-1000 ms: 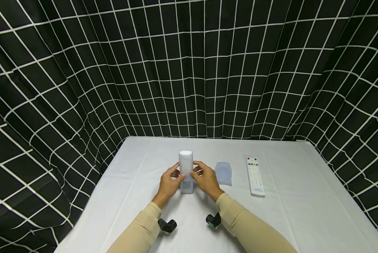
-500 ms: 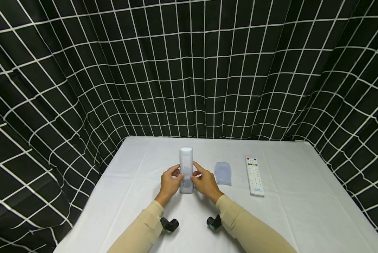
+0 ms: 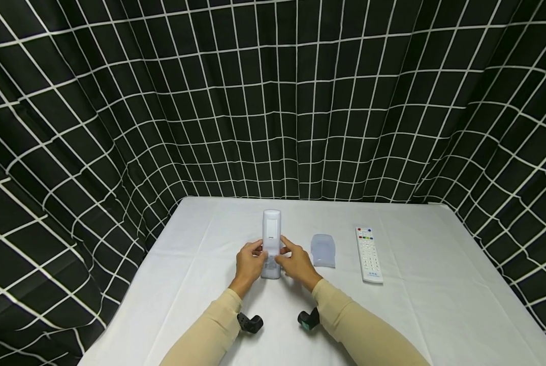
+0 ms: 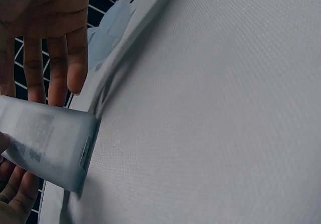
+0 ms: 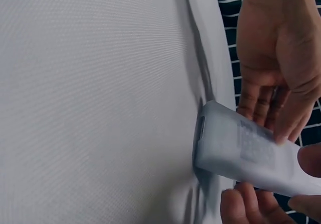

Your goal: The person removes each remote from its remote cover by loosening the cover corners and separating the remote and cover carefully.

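Here, left hand (image 3: 249,262) and right hand (image 3: 297,262), fingers bent, pinch what looks like a remote (image 3: 271,241) short of the table (image 3: 437,264)'s far edge.

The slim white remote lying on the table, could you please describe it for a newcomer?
On the white cloth-covered table, look right, past the pale-blue translucent plastic piece. The slim white remote lies there; unlike its neighbours, it shows coloured buttons.

Beige, creased sleeves: the left sleeve (image 3: 209,330) toward seven o'clock, the right sleeve (image 3: 364,325) toward five. Both cuffs bear rounded black cameras; the right camera (image 3: 309,320) shows a green patch.
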Demonstrator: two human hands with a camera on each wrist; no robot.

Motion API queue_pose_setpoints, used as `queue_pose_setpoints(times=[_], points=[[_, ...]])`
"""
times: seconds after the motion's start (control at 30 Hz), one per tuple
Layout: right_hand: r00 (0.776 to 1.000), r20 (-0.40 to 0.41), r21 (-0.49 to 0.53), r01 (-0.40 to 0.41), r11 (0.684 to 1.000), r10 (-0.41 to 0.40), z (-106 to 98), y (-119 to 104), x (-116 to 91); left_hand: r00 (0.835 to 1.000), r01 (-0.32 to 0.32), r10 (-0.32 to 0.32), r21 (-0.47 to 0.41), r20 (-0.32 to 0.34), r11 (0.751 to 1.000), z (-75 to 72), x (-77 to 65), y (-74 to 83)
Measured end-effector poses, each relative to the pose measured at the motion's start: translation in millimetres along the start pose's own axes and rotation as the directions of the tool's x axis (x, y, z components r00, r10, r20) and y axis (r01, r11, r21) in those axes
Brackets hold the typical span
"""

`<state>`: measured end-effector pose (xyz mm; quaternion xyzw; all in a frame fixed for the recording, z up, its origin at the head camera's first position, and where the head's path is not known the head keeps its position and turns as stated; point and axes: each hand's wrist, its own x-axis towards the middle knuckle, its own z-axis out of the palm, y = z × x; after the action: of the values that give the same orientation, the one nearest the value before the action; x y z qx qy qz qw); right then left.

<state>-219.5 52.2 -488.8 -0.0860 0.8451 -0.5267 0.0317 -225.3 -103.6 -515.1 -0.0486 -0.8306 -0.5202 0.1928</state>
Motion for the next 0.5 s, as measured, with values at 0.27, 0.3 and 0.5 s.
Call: queue_pose_setpoints(times=[0.27, 0.3, 0.5], points=[[0.999, 0.016, -0.02, -0.035, 0.999, 0.035, -2.8, 0.3, 3.1, 0.991, 0.058, -0.065, 0.06, 0.119, 0.997, 0.1, -0.5, -2.7], [0.999, 0.021, -0.021, -0.042, 0.999, 0.043, -2.4, 1.1, 3.0, 0.989, 0.065, -0.074, 0.069, 0.127, 0.995, 0.1, -1.2, -2.8], [0.994, 0.057, -0.004, -0.093, 0.996, 0.093, 1.5, 8.4, 0.5, 0.975, 0.135, -0.152, 0.111, 0.164, 0.985, 0.5, -5.3, -6.2]])
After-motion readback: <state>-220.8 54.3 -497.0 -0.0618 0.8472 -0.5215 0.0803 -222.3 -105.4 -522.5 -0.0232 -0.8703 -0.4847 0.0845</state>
